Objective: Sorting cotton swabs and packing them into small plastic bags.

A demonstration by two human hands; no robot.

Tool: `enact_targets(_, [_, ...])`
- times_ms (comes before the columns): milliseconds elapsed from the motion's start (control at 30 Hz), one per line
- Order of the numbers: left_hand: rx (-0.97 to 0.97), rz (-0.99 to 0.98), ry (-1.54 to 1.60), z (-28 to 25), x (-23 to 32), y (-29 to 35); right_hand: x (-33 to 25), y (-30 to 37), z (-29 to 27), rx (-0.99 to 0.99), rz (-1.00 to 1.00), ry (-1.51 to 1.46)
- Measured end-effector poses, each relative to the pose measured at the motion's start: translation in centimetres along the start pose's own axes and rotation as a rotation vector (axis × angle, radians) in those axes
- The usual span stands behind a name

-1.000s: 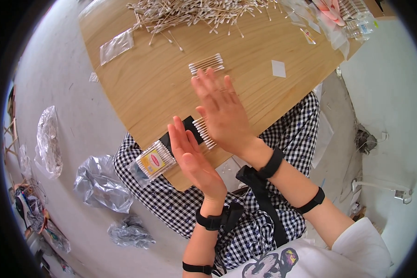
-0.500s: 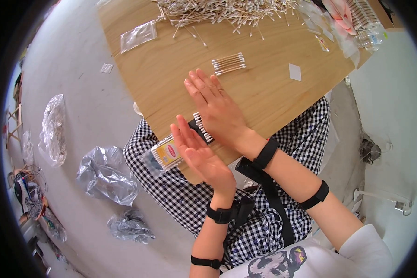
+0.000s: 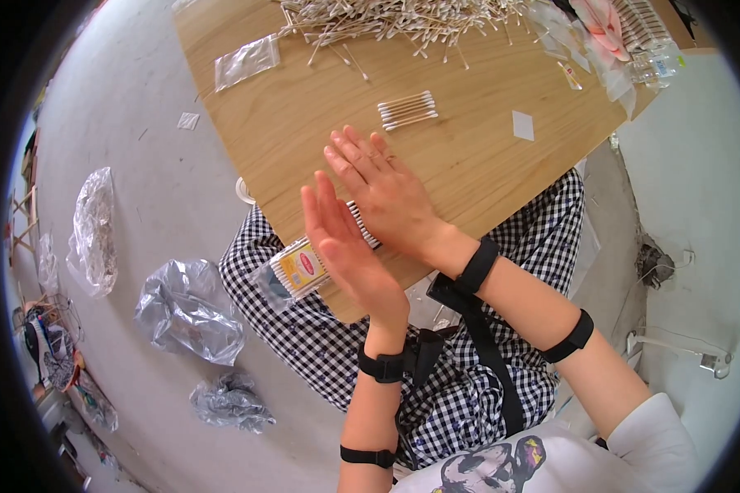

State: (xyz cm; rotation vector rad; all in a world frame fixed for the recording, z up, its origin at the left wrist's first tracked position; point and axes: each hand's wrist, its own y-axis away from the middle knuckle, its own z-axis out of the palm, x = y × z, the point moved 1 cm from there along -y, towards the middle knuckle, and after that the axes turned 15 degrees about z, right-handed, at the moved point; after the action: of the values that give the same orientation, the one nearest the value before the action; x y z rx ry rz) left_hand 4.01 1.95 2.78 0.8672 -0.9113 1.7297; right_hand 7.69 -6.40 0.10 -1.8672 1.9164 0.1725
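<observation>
My right hand (image 3: pixel 390 195) lies over the near part of the table, open, its fingers stretched out flat. Just left of it, my left hand (image 3: pixel 347 245) is raised on edge, open, with straight fingers and the palm turned toward the right. Between the two hands shows a row of cotton swabs (image 3: pixel 364 223), partly hidden by both; whether either hand touches it I cannot tell. A clear pack of cotton swabs (image 3: pixel 298 269) with a yellow and red label sticks out beside my left wrist at the table edge. Beyond my right fingertips lies a neat row of loose cotton swabs (image 3: pixel 409 111).
A big heap of cotton swabs (image 3: pixel 411 20) covers the table's far side. A flat clear bag (image 3: pixel 247 62) lies at the far left, a white card (image 3: pixel 523 126) at the right. A plastic bottle (image 3: pixel 656 66) lies in the far right corner. Crumpled plastic bags (image 3: pixel 191 311) rest on the floor.
My left hand has moved up and forward, closer to my right hand, and now covers more of the swabs between them. My right hand has hardly moved.
</observation>
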Motion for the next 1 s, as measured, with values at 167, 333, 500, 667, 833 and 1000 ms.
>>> enact_targets(167, [0.012, -0.007, -0.028, -0.4, 0.2, -0.4, -0.2, 0.0, 0.1, -0.009, 0.001, -0.048])
enact_targets(333, [-0.097, 0.2, -0.735, -5.6, 4.7, -4.7, -0.6, -0.1, -0.2, -0.012, -0.016, 0.033])
enact_targets(500, [-0.292, -0.118, -1.224, -8.7, 3.3, -5.7, -1.9, -0.1, 0.7, 0.009, -0.02, -0.005])
enact_targets(667, [-0.258, -0.209, -1.13, -9.6, 1.6, -5.6, -3.0, 0.0, 1.2, -0.024, 0.01, -0.09])
enact_targets(833, [-0.089, -0.179, -0.66, -10.4, -0.6, -5.1, -3.3, 0.0, 1.3, -0.002, -0.037, -0.023])
enact_targets(1000, [-0.127, -0.175, -0.686, -10.4, -0.4, -4.9, -4.1, 0.3, 1.7, -0.017, -0.009, -0.1])
